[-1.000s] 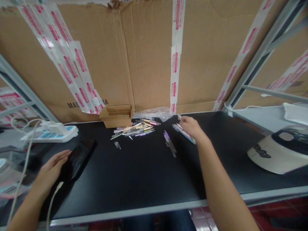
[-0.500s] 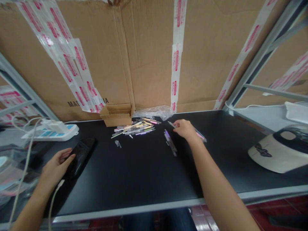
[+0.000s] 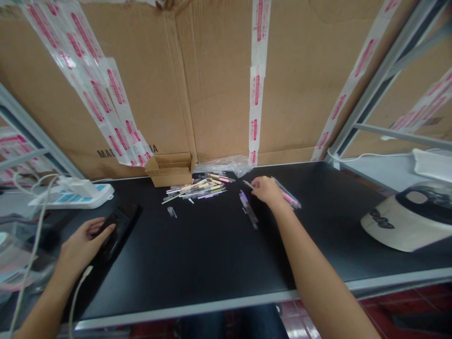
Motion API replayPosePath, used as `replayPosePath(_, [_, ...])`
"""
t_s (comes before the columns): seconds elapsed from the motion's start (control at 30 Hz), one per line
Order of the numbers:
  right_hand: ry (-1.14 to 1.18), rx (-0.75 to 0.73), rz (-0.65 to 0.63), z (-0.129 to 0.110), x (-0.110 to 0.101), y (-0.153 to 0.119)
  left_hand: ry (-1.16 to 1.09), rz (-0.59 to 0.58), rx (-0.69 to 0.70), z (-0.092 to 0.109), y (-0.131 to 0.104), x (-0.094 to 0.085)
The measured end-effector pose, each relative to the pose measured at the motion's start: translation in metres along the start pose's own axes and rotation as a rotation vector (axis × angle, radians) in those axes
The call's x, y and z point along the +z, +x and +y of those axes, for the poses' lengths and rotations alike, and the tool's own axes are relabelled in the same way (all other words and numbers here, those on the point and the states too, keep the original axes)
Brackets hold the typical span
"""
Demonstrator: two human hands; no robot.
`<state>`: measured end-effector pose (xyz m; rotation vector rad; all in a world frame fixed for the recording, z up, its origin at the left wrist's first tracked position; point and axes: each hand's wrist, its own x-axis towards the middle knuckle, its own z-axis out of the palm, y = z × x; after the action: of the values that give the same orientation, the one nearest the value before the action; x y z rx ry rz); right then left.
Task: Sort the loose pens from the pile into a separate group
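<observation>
My left hand (image 3: 82, 242) grips the left edge of a black smartphone (image 3: 122, 226) lying on the table, with the thumb on its screen. At the right, my right hand (image 3: 267, 189) pinches a slim pen (image 3: 249, 184), whose greyish end sticks out to the left; its other end is hidden by the hand. Just beyond this hand lie pink and clear pens (image 3: 291, 200), partly covered by it. Purple and clear pens (image 3: 249, 209) lie to its left. A heap of mixed pens (image 3: 199, 187) sits farther back, with a clear cap-like piece (image 3: 172, 212) in front.
A small open cardboard box (image 3: 171, 176) and a crumpled plastic bag (image 3: 226, 165) stand behind the heap. To the left are a power strip (image 3: 83, 200) and a white charging cable (image 3: 75, 296). A white cap (image 3: 399, 223) lies at right. Large cardboard (image 3: 219, 94) walls off the back.
My right hand has shifted slightly with its pen, uncovering more of the pink pens beside it. My left thumb has slid a little farther over the phone's screen. The view has moved slightly.
</observation>
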<state>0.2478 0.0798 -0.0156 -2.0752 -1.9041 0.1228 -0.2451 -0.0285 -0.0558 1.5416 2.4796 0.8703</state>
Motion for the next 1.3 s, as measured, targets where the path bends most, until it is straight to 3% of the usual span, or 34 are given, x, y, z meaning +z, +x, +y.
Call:
replayPosePath(0.2, [0.005, 0.002, 0.024, 0.001, 0.002, 0.002, 0.115, -0.076, -0.048, 0.028, -0.012, -0.009])
replayPosePath(0.37, [0.008, 0.006, 0.023, 0.001, 0.001, 0.001, -0.145, -0.179, -0.058, 0.004, -0.01, -0.006])
replayPosePath(0.57, [0.017, -0.017, 0.039, 0.002, 0.001, 0.001, -0.258, -0.194, -0.022, -0.021, -0.013, -0.006])
replayPosePath(0.77, [0.005, -0.01, 0.05, 0.002, 0.003, 0.002, -0.351, -0.234, -0.05, -0.012, -0.019, -0.009])
replayPosePath(0.93, [0.028, 0.012, 0.039, 0.002, 0.003, 0.002, -0.56, -0.162, -0.213, 0.014, -0.031, -0.019])
replayPosePath(1.03, [0.027, 0.013, 0.026, 0.002, 0.002, 0.002, -0.583, -0.161, -0.228, 0.026, -0.038, -0.024])
replayPosePath(1.2, [0.03, 0.01, 0.031, 0.002, 0.001, 0.001, -0.606, -0.183, -0.17, 0.019, -0.034, -0.02])
replayPosePath(1.3, [0.03, 0.017, 0.027, 0.002, 0.002, 0.0, -0.564, -0.173, -0.213, 0.008, -0.024, -0.014])
